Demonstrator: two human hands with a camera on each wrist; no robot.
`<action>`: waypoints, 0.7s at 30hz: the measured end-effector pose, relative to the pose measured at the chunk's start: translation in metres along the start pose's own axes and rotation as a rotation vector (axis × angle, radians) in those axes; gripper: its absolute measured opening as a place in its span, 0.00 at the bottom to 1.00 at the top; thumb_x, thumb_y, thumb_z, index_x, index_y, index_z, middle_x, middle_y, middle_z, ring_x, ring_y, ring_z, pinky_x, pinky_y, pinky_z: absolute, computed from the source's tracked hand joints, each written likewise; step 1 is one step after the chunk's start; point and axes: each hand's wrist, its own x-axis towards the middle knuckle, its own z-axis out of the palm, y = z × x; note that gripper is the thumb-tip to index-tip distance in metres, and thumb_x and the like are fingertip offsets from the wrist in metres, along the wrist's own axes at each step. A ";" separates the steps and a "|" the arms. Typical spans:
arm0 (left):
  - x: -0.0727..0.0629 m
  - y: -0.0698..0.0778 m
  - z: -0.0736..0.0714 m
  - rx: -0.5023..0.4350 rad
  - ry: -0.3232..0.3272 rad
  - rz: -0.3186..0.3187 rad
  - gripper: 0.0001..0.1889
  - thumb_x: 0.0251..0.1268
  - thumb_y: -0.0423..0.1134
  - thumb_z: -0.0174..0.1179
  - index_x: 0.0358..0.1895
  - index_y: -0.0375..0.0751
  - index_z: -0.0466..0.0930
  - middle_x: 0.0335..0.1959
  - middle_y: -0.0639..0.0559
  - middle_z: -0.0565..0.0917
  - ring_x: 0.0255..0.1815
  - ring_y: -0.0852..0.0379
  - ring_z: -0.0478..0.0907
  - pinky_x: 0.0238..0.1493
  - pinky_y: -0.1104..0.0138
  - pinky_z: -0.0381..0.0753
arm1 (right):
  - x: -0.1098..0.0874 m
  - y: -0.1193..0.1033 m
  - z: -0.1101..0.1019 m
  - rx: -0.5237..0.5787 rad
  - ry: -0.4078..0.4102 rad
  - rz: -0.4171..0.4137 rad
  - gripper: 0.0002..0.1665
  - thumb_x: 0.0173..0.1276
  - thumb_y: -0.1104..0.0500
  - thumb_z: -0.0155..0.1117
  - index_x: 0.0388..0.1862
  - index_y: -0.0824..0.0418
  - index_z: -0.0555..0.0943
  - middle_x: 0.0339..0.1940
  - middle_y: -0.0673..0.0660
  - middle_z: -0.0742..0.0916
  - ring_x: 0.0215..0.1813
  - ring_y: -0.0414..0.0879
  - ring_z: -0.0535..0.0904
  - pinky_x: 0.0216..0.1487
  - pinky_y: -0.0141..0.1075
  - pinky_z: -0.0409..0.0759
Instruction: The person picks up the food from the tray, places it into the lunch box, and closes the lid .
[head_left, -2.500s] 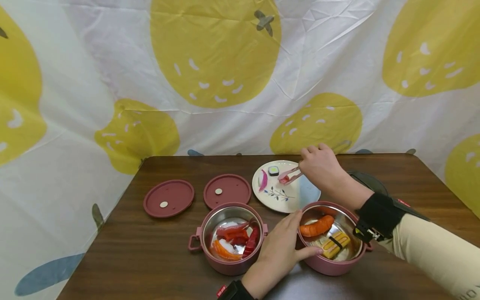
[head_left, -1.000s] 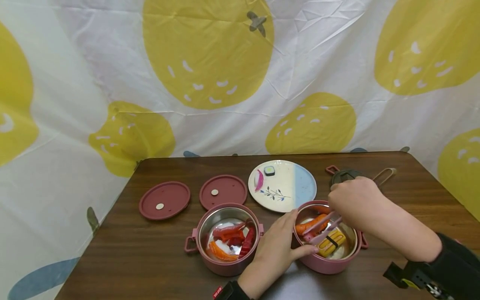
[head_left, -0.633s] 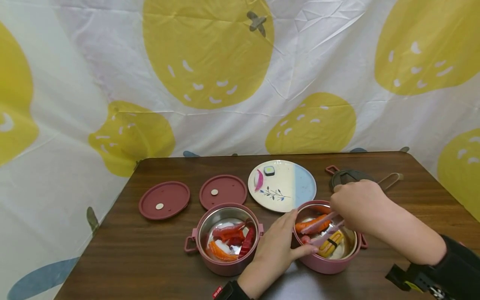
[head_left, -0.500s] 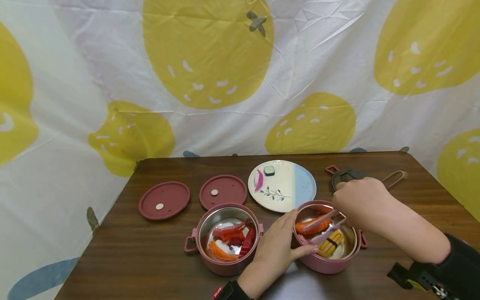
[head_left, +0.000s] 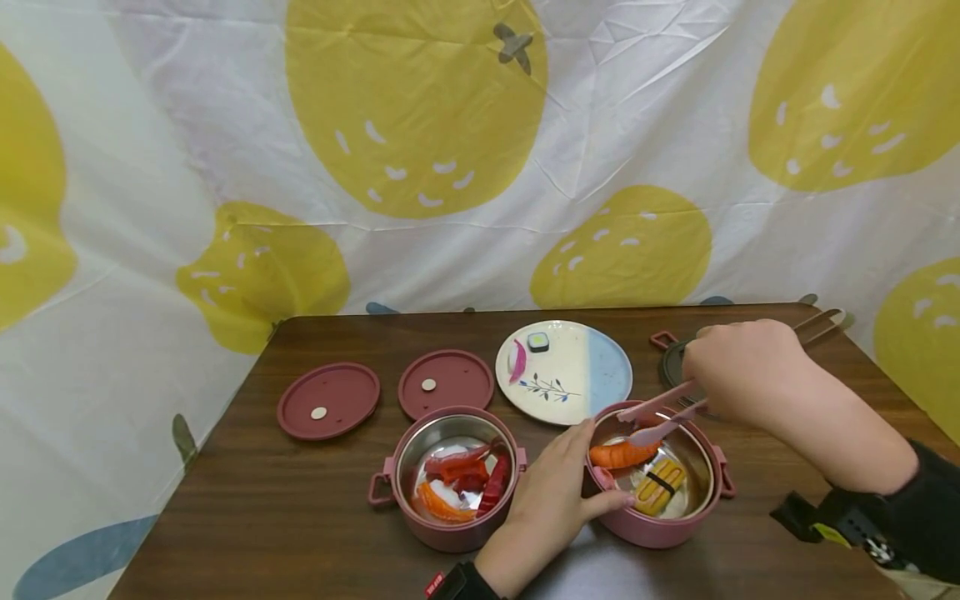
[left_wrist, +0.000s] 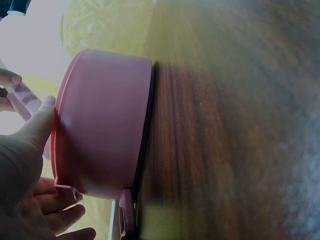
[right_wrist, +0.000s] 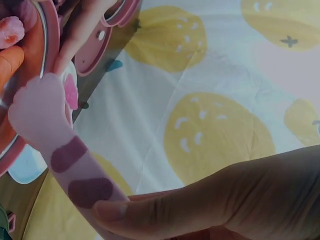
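My left hand (head_left: pixel 551 483) rests against the left side of the right pink pot (head_left: pixel 663 533), its thumb reaching over the front rim. Fairly straight fingers lie along the pot's wall. My right hand (head_left: pixel 750 371) grips a pair of pink-tipped tongs (head_left: pixel 654 432) by the middle, above the same pot. The tips stand apart with nothing between them. Inside that pot lie an orange ridged food piece (head_left: pixel 622 455), a yellow sushi piece (head_left: pixel 660 488) with a black band, and a small pink piece (head_left: pixel 602 477) by the left wall.
Another pink pot (head_left: pixel 453 540) with red and orange pieces stands at left. Behind are two round lids (head_left: pixel 330 402) and a white-and-blue plate (head_left: pixel 555 408) bearing a sushi roll (head_left: pixel 538 342) and a pink-and-white slice (head_left: pixel 517 361). A dark pan (head_left: pixel 671 367) is partly behind my right hand.
With the tongs my right hand carried the small pink piece from the plate into the right pot and let it go. The tongs have since risen toward the back right. My left hand stayed at the pot.
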 end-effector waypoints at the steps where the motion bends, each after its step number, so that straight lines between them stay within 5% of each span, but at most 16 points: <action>1: 0.000 0.000 0.000 0.001 0.001 -0.001 0.49 0.55 0.66 0.66 0.76 0.46 0.60 0.74 0.50 0.70 0.73 0.53 0.70 0.71 0.57 0.73 | 0.002 0.000 -0.001 0.001 -0.001 0.009 0.15 0.45 0.61 0.81 0.17 0.49 0.80 0.21 0.49 0.81 0.25 0.48 0.78 0.20 0.50 0.77; 9: -0.001 -0.001 -0.002 0.000 -0.002 0.001 0.48 0.56 0.66 0.65 0.76 0.45 0.60 0.75 0.50 0.70 0.73 0.52 0.69 0.72 0.58 0.72 | 0.027 -0.003 -0.002 -0.024 0.102 0.048 0.14 0.59 0.66 0.69 0.17 0.53 0.80 0.23 0.55 0.81 0.26 0.53 0.79 0.21 0.52 0.77; 21: -0.001 0.000 -0.002 0.012 0.007 0.019 0.47 0.56 0.66 0.65 0.75 0.44 0.62 0.73 0.50 0.71 0.72 0.53 0.71 0.70 0.58 0.74 | 0.078 -0.011 0.015 -0.133 0.293 0.002 0.13 0.58 0.68 0.68 0.17 0.56 0.82 0.27 0.60 0.80 0.32 0.56 0.79 0.31 0.46 0.73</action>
